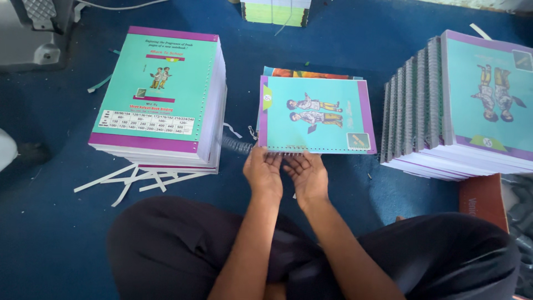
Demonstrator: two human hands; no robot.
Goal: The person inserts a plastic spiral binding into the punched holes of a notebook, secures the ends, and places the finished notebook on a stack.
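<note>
Curled fingers on notebook edge

A single view is given, taken from a camera worn on the head and aimed steeply down over the crossed legs onto a blue floor. The floor is seen from close range, with its far side toward the top edge. The left hand and right hand are caught near the centre, their forearms entering from the bottom edge.
</note>
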